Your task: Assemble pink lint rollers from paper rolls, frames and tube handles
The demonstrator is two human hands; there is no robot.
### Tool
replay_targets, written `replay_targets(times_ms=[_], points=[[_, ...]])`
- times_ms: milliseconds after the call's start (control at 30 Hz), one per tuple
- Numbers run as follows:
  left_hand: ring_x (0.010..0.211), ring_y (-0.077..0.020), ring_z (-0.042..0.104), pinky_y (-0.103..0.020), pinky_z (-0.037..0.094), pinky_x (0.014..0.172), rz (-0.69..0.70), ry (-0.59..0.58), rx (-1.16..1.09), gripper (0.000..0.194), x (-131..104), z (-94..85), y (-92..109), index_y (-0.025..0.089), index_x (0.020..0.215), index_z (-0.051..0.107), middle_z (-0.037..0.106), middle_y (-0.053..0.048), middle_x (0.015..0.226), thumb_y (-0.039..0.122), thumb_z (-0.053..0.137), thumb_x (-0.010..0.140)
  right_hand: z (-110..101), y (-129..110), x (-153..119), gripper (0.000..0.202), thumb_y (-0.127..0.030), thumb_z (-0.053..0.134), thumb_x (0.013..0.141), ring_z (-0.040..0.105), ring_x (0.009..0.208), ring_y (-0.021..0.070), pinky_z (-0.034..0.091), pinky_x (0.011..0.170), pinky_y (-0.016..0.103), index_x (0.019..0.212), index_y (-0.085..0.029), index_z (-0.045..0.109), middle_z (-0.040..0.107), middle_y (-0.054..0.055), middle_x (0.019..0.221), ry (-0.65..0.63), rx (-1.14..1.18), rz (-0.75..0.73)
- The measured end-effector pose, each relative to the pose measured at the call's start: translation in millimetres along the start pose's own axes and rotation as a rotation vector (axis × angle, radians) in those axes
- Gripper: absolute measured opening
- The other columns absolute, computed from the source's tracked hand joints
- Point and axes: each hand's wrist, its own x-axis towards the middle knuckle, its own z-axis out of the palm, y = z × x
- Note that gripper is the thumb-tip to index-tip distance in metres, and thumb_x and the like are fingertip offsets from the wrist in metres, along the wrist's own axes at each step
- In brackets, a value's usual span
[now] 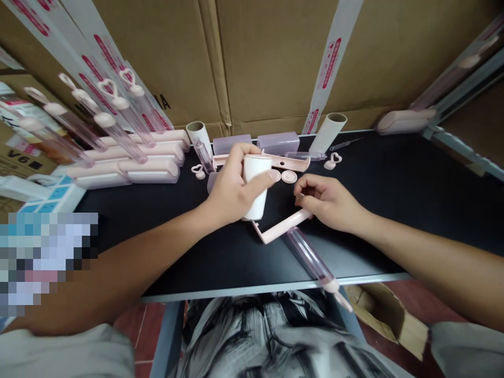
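My left hand (236,189) is wrapped round a white roller tube (258,194), which stands nearly upright above the black table. My right hand (323,199) has its fingers curled, thumb against the fingertips; anything pinched there is too small to name. Below its fingers lies a pink bracket-shaped frame (285,226), joined to a clear purple handle (311,257) with a pink loop end that hangs past the table's front edge. Behind my hands sit a pink strip (293,163) with a hole and a round pink cap (289,177).
Assembled pink rollers (149,170) with upright handles stand at the left by a power strip (59,194). White tubes (328,131), purple covers (277,142) and a heart-loop piece (333,161) sit along the back. Cardboard boxes (268,63) rise behind.
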Motion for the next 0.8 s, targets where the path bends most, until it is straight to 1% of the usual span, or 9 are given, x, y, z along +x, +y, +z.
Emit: replay_targets(times_ms=[100,200,267,367,467,533,633,700,800], points=[[0.079,-0.0183,0.067,-0.03,0.054,0.067,0.0,0.185,-0.002,0.031,9,-4.3,1,0.027,0.108,0.048,0.067,0.0,0.091,0.044,0.069,0.094,-6,8,6,0.006,-0.021,0.068,0.08,0.059,0.072,0.0178,0.046,0.068,0.032,0.085,-0.021,0.071,0.068,0.002,0.081,0.071,-0.192,-0.111],[0.075,-0.0178,0.068,-0.029,0.053,0.064,0.068,0.295,-0.033,0.027,17,-7.2,4,0.026,0.102,0.047,0.064,0.001,0.084,0.047,0.064,0.099,-10,12,8,0.01,-0.02,0.069,0.081,0.064,0.08,0.02,0.05,0.078,0.036,0.09,-0.022,0.074,0.072,0.003,0.09,0.112,-0.322,-0.165],[0.075,-0.0185,0.069,-0.03,0.053,0.062,0.138,0.315,-0.076,0.029,21,-10.2,6,0.027,0.103,0.049,0.063,0.001,0.082,0.052,0.063,0.099,-12,13,8,0.011,-0.019,0.07,0.083,0.065,0.081,0.0209,0.051,0.081,0.037,0.093,-0.022,0.074,0.072,0.003,0.093,0.117,-0.36,-0.181],[0.077,-0.0195,0.07,-0.03,0.055,0.06,0.207,0.291,-0.101,0.037,24,-18.0,11,0.028,0.104,0.052,0.065,-0.001,0.086,0.058,0.071,0.094,-14,9,6,0.013,-0.021,0.073,0.086,0.067,0.085,0.0232,0.054,0.083,0.04,0.098,-0.022,0.075,0.074,0.005,0.098,0.14,-0.373,-0.229],[0.082,-0.0205,0.074,-0.029,0.057,0.059,0.204,0.231,-0.069,0.052,24,-25.2,18,0.027,0.108,0.053,0.067,-0.002,0.094,0.064,0.082,0.087,-13,-4,2,0.019,-0.031,0.078,0.093,0.069,0.098,0.0272,0.056,0.087,0.042,0.111,-0.025,0.075,0.075,0.008,0.109,0.167,-0.28,-0.303],[0.083,-0.0208,0.075,-0.028,0.059,0.059,0.209,0.185,-0.079,0.061,23,-26.8,23,0.026,0.11,0.052,0.067,-0.002,0.095,0.066,0.088,0.083,-9,-17,-3,0.034,-0.042,0.08,0.097,0.07,0.108,0.0289,0.058,0.09,0.043,0.126,-0.027,0.07,0.074,0.01,0.118,0.135,-0.127,-0.328],[0.082,-0.0206,0.077,-0.028,0.061,0.059,0.221,0.159,-0.099,0.069,18,-24.5,27,0.025,0.11,0.051,0.066,-0.001,0.092,0.069,0.093,0.078,1,-39,-8,0.06,-0.058,0.084,0.093,0.071,0.113,0.029,0.062,0.088,0.041,0.141,-0.031,0.059,0.072,0.01,0.126,0.065,0.129,-0.307],[0.081,-0.0205,0.077,-0.028,0.062,0.059,0.227,0.172,-0.094,0.07,14,-22.3,28,0.025,0.109,0.05,0.065,0.0,0.091,0.07,0.093,0.077,8,-52,-10,0.067,-0.065,0.086,0.089,0.072,0.112,0.0284,0.063,0.083,0.038,0.139,-0.032,0.058,0.072,0.01,0.125,0.061,0.231,-0.258],[0.08,-0.019,0.076,-0.027,0.062,0.059,0.224,0.211,-0.086,0.07,8,-22.1,27,0.026,0.108,0.049,0.066,0.001,0.091,0.071,0.093,0.077,17,-64,-10,0.062,-0.068,0.087,0.087,0.072,0.107,0.0264,0.063,0.075,0.034,0.128,-0.03,0.061,0.073,0.009,0.119,0.081,0.27,-0.205]])
